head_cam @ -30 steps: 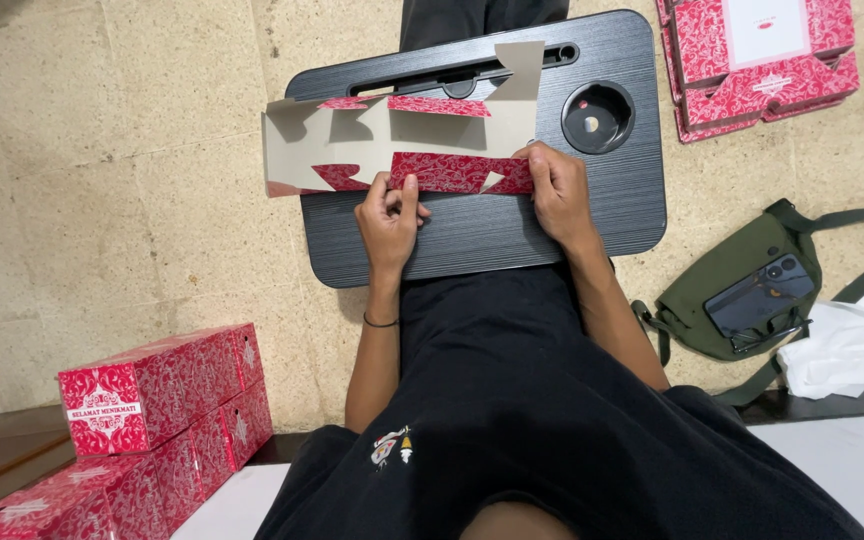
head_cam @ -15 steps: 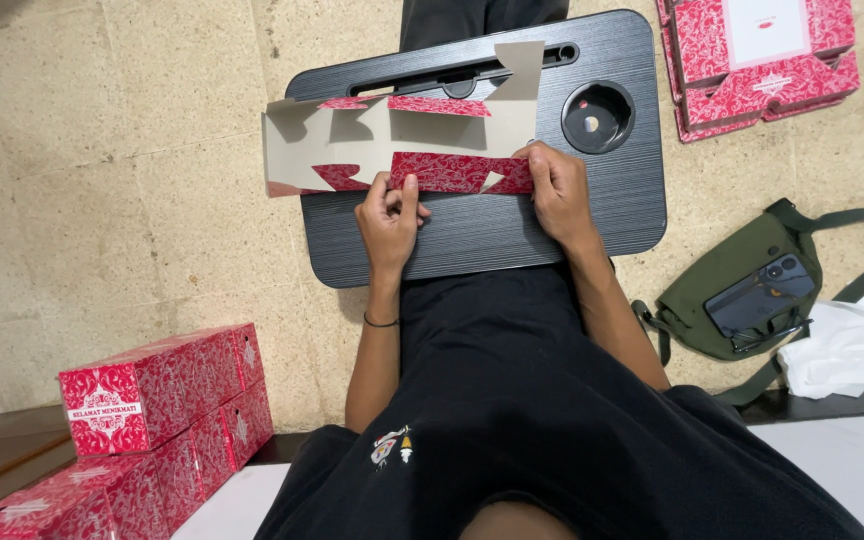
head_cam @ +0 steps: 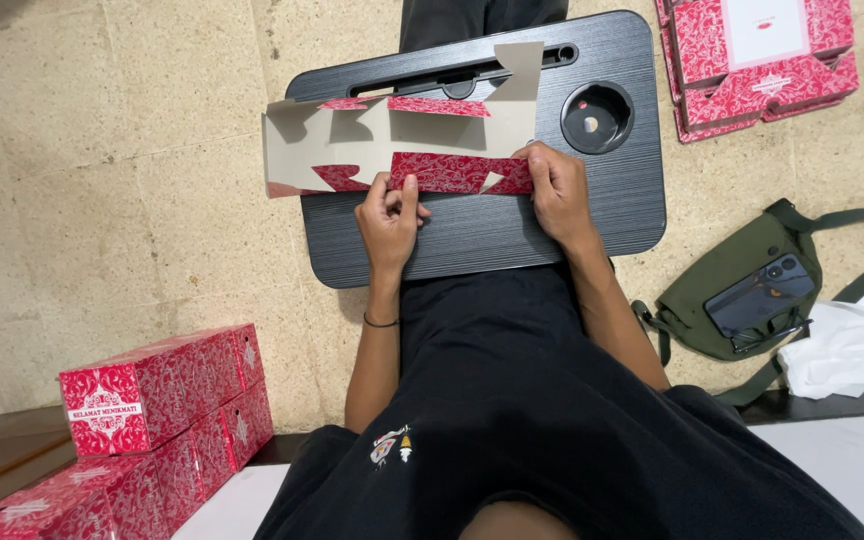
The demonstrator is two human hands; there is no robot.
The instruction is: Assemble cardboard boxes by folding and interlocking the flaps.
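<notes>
Pressing flat carton on black lap tray, both hands clamped on it, beige stone floor.

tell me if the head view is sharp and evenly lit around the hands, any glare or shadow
Head view: sharp on the left hand, right hand and cardboard box blank; soft, even light, faint sheen on the black lap tray, a soft shadow on the floor beside it; edges bend slightly.

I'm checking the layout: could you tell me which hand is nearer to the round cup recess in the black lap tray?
Right hand, just beside the round cup recess; left hand is farther along the cardboard blank.
</notes>
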